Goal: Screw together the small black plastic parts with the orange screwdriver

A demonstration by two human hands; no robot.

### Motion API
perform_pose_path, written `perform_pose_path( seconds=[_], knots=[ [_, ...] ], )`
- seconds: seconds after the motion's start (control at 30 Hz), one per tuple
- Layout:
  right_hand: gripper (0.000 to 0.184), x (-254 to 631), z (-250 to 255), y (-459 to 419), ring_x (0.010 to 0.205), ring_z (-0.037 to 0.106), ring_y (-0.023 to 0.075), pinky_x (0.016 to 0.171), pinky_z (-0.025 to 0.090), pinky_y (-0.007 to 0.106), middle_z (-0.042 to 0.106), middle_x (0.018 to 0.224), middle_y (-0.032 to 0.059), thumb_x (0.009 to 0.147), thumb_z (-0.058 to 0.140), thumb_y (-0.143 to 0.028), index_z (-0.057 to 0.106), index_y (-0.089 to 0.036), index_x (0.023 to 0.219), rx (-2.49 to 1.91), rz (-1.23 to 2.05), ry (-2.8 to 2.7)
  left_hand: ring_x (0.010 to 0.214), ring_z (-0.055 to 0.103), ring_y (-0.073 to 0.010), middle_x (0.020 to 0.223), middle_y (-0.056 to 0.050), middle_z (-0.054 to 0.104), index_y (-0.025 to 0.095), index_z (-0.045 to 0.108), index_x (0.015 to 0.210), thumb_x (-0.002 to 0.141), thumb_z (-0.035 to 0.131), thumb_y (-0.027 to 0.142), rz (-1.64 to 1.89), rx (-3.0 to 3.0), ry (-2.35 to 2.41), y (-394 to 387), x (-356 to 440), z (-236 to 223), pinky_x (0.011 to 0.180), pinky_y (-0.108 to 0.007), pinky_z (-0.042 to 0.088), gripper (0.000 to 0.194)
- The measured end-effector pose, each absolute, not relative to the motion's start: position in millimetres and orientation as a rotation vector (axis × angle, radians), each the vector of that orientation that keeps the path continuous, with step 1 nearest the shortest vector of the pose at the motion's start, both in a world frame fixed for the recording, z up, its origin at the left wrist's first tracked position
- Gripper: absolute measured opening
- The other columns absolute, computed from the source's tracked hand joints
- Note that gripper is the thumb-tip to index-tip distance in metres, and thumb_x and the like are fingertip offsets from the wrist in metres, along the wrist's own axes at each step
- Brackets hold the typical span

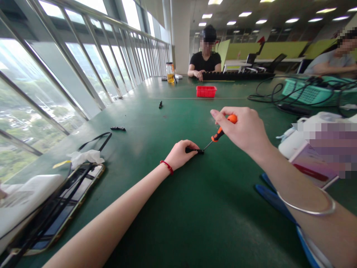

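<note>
My left hand pinches a small black part against the green tabletop; the fingers cover most of it. In my right hand is a screwdriver with an orange and black handle, held at a slant. Its thin metal tip meets the right end of the black part, though whether it sits in a screw is too small to tell. Farther left on the table lie two similar black pieces, one long black piece and one short black piece.
A red bin stands ahead, with a teal basket and black cables at the right. A phone and tissue lie left; blue-handled pliers or scissors sit under my right forearm. A person sits across the table.
</note>
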State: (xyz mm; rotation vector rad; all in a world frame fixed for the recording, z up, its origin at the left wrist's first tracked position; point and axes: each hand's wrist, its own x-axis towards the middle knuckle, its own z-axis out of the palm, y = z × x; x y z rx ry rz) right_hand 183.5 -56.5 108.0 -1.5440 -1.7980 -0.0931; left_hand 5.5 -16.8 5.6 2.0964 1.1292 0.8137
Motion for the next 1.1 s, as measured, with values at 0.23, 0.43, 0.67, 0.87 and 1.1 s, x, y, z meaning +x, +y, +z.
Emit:
perform_pose_path(
  seconds=[0.23,0.43,0.67,0.87,1.1],
  knots=[
    [0.022,182.5,107.5,-56.8,0.054,0.049,0.0152,0.051,0.031,0.027,0.054,0.056,-0.0019,0.075,0.056,-0.045,0.059,-0.023,0.080,-1.521,-0.036,-1.812,0.082,0.064,-0.0162,0.088,-0.006,0.070,0.014,0.068,0.084,0.076,0.061,0.016,0.833,2.108,1.147,-18.6,6.4,5.6,0.078,-0.028,0.052,0.011],
    [0.018,182.2,105.6,-55.6,0.054,0.049,0.0144,0.052,0.032,0.026,0.057,0.060,-0.0013,0.073,0.058,-0.038,0.059,-0.023,0.083,-1.454,0.006,-1.825,0.081,0.064,-0.0161,0.088,-0.005,0.070,0.014,0.068,0.083,0.075,0.062,0.017,0.833,2.117,1.165,-18.9,6.8,5.7,0.078,-0.028,0.052,0.011],
    [0.029,179.7,104.0,-56.4,0.052,0.047,0.0153,0.049,0.029,0.027,0.051,0.052,-0.0004,0.076,0.054,-0.049,0.057,-0.022,0.064,-1.513,-0.050,-1.797,0.082,0.064,-0.0165,0.088,-0.006,0.070,0.014,0.068,0.083,0.075,0.061,0.016,0.836,2.110,1.155,-18.5,5.5,5.1,0.078,-0.028,0.052,0.011],
    [0.027,181.4,102.6,-53.6,0.053,0.048,0.0133,0.051,0.032,0.026,0.057,0.063,-0.0031,0.068,0.064,-0.036,0.057,-0.023,0.090,-1.419,0.079,-1.814,0.081,0.064,-0.0166,0.087,-0.006,0.070,0.014,0.068,0.084,0.075,0.062,0.017,0.828,2.121,1.162,-18.5,4.9,4.9,0.078,-0.029,0.052,0.011],
    [0.022,181.0,102.2,-52.2,0.053,0.047,0.0141,0.051,0.032,0.027,0.054,0.056,-0.0005,0.074,0.057,-0.040,0.056,-0.021,0.063,-1.482,0.063,-1.798,0.081,0.064,-0.0165,0.087,-0.006,0.070,0.014,0.069,0.083,0.076,0.061,0.018,0.830,2.124,1.156,-18.6,5.1,4.7,0.078,-0.029,0.052,0.011]
  ],
)
